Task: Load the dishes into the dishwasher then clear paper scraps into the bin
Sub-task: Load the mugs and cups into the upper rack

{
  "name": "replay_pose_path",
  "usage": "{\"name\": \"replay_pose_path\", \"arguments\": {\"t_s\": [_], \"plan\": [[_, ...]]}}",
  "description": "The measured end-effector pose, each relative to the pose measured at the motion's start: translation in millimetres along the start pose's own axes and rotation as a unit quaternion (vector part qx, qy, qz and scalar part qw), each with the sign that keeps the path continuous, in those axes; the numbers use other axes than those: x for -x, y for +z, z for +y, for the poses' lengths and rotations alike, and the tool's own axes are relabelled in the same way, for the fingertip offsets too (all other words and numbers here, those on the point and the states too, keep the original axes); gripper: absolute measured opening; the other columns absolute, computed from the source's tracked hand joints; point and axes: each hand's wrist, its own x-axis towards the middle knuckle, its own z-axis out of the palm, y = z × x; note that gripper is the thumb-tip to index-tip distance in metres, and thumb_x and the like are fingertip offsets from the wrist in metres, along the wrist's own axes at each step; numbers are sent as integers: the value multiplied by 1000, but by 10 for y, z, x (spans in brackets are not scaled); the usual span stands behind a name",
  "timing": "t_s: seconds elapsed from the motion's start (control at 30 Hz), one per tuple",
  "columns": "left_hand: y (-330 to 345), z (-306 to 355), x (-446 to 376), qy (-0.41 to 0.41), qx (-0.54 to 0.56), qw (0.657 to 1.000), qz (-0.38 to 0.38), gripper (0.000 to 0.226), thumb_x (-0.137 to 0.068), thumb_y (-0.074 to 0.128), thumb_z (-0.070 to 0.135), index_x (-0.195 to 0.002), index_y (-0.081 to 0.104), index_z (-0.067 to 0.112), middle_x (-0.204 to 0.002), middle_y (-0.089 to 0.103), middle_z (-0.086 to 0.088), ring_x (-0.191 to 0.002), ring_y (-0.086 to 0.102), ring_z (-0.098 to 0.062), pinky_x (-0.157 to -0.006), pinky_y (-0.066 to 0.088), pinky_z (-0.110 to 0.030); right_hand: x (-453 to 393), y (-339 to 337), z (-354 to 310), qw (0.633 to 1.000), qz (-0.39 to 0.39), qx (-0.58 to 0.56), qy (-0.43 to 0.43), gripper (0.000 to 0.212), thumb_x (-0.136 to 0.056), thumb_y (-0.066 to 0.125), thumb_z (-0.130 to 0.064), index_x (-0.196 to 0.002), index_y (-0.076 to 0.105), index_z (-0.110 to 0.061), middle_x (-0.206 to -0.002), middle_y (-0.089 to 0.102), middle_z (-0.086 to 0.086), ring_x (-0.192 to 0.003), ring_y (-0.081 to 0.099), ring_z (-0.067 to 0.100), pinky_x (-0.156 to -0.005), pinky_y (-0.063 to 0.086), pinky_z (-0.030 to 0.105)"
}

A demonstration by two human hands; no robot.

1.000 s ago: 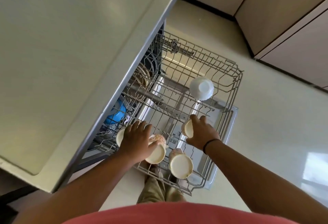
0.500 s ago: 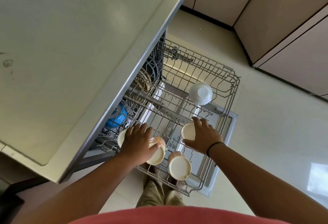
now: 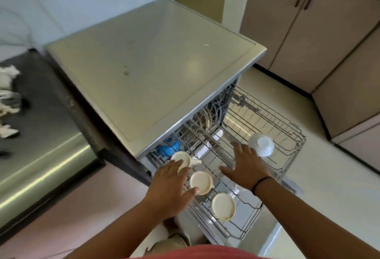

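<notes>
Upper rack pulled out right of dishwasher top, three cups along its near edge, bowl at far right, paper scraps on counter at left

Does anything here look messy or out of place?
Yes: white paper scraps lie scattered on the dark counter at far left, not yet binned. In the pulled-out upper rack, the cream cups and the white bowl sit upside down, as is normal for washing. Nothing looks spilled or broken.

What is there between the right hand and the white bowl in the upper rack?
Nothing: in the head view, only bare rack wire separates the right hand from the upturned white bowl.
</notes>
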Motion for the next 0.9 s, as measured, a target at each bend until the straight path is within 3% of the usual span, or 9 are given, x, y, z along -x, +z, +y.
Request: {"name": "replay_pose_path", "arguments": {"t_s": [0.2,0.3,0.43,0.53,0.7,0.9], "plan": [[-748,-633,664,-117,19,984,131,79,-74,19,73,-135,48,32,-140,49,7,-129,44,-15,-107,31,-32,29,-379,-974,987,58,-3,-150,86,-80,55,-66,-147,22,-23,-143,37,3,-131,32,23,-107,35,36],[-1075,-1071,970,-177,58,958,219,67,-80,29,69,-127,55,29,-132,54,6,-124,47,-17,-103,36,-34,31,-450,-1588,970,79,-8,-230,82,-79,57,-65,-144,28,-24,-141,41,1,-131,34,22,-109,33,34],[-1296,-1651,1434,-241,84,925,283,64,-79,33,70,-123,55,30,-128,54,8,-121,48,-16,-101,38,-33,27,-400,-2536,944,94,3,-316,81,-77,49,-69,-141,35,-22,-134,48,2,-125,42,22,-103,41,35],[-1370,-2145,1788,-268,75,916,289,68,-78,29,71,-123,56,28,-128,56,5,-120,50,-17,-102,39,-34,12,-305,-3292,925,119,7,-362,83,-75,46,-71,-140,39,-20,-132,52,3,-123,46,23,-101,43,36],[-1443,-3007,2335,-318,68,896,304,69,-77,29,71,-120,60,27,-124,58,5,-115,56,-20,-93,43,-35,8,-51,-4465,915,84,21,-393,82,-79,53,-68,-145,28,-26,-140,43,-2,-131,36,20,-108,36,34],[-1653,-3744,2562,-343,71,887,301,87,-68,16,78,-132,50,28,-135,50,4,-128,44,-17,-104,36,-33,-71,104,-5262,912,84,54,-399,80,-79,56,-65,-143,28,-28,-138,43,-2,-129,36,21,-105,37,35]]}}
